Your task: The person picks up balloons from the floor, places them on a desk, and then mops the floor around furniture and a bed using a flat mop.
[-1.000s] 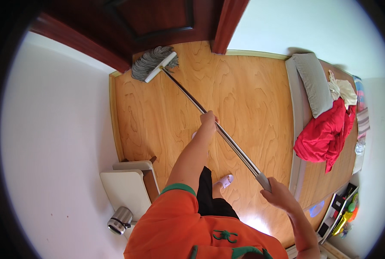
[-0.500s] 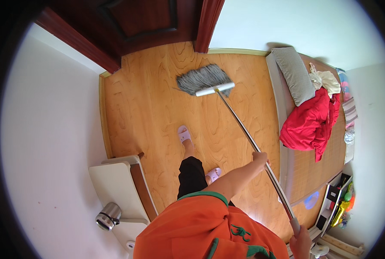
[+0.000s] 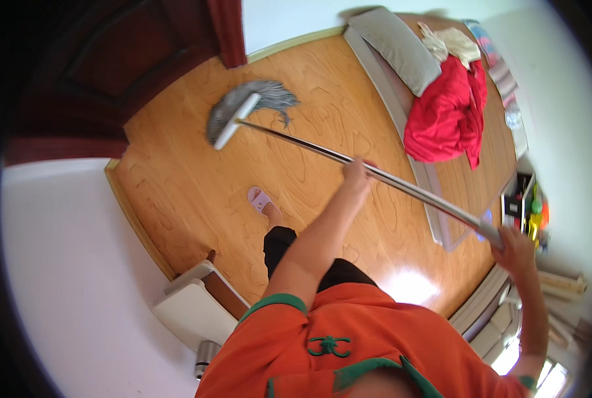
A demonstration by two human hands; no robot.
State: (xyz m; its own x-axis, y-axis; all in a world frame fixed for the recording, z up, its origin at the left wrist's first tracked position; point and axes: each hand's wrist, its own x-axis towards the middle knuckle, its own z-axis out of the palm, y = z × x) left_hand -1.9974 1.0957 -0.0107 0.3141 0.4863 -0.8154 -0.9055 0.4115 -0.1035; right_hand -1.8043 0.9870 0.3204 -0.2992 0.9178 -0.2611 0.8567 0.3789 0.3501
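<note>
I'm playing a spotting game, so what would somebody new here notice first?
Probably the big orange shirt with green trim, filling the bottom middle. Next might come the shaggy grey mop head on the wooden floor at upper left, its shiny pole running down rightward through the left hand to the right hand. The crumpled red cloth on the bed at upper right looks bright too.

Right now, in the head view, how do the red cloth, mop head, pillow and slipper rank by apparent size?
1. Red cloth
2. Pillow and mop head: too close to rank
3. Slipper
</note>
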